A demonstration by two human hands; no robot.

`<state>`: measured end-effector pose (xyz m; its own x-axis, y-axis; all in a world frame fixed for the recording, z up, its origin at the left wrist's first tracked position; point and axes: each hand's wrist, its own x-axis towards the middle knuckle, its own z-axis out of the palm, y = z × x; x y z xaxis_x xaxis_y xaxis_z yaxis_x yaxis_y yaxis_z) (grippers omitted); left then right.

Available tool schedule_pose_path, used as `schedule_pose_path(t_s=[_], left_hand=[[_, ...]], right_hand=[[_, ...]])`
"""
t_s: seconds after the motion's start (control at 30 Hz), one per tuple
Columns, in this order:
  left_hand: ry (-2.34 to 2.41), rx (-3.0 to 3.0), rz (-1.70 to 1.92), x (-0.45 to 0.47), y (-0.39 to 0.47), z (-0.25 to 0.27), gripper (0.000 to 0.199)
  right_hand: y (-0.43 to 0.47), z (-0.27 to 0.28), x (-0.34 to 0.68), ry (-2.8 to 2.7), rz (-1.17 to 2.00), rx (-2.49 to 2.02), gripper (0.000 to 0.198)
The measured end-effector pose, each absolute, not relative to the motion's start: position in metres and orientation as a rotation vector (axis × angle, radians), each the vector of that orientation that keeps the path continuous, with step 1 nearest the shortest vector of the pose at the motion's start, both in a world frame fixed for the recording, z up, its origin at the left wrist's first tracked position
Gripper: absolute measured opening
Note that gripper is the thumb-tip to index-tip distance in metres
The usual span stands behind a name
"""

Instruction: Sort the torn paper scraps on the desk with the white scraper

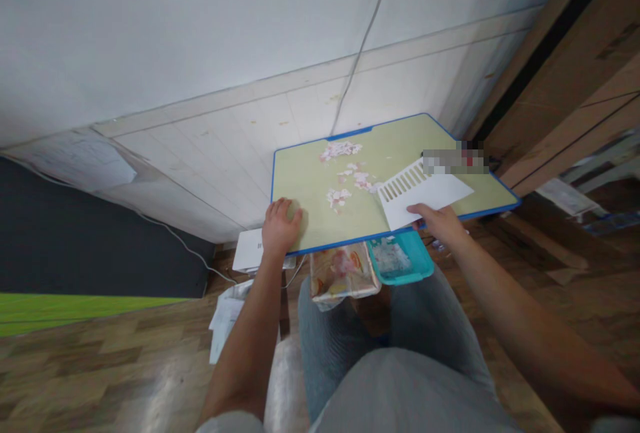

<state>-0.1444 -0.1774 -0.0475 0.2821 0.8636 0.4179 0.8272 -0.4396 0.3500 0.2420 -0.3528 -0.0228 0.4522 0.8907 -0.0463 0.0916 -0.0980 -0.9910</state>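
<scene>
"Where are the hands in the head view?"

"Take the table's middle as the clock's centre, twelve toward the wall. The left hand point(281, 227) is at eight, palm down on the corner of the table point(303, 183), thumb spread from the fingers, holding nothing I can see. The right hand point(441, 223) is at four, its digits pinching the near edge of a white slotted card point(423, 195)."

"And the card itself?"

"Between three and four o'clock, tilted over the tabletop, its row of slots facing the wall. The patch beyond it, near two, is blurred out, so I can't say what is there."

"What about the scraps?"

"Pale and pinkish, in three loose groups. The far clump point(343, 150) lies toward ten, the middle clump point(364, 181) at nine close to the centre, and the near clump point(339, 198) toward eight. The middle one reaches almost to the card's left end; I can't tell whether they touch."

"So how far along?"

"Partway, I'd judge. The scraps are loosely grouped, yet all three clumps remain on the tabletop. Below the near edge, the lined bin point(361, 291) at seven and the teal bin point(424, 261) at six both hold something, but I can't tell whether any of it came from the table."
</scene>
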Motion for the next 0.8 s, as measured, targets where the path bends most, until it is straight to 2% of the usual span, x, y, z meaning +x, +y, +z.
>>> schedule_pose_path(t_s=[0.23, 0.5, 0.8], left_hand=[[1.640, 2.452, 0.872, -0.144, -0.179, -0.047, 0.043], [1.641, 2.464, 0.877, -0.143, -0.179, -0.045, 0.041], [1.620, 2.433, 0.917, -0.145, -0.176, -0.048, 0.041]], right_hand=[[-0.341, -0.030, 0.244, -0.824, 0.755, -1.527, 0.033], [-0.288, -0.039, 0.251, -0.909, 0.578, -1.567, 0.048], [-0.276, -0.042, 0.253, -0.982, 0.455, -1.628, 0.043]])
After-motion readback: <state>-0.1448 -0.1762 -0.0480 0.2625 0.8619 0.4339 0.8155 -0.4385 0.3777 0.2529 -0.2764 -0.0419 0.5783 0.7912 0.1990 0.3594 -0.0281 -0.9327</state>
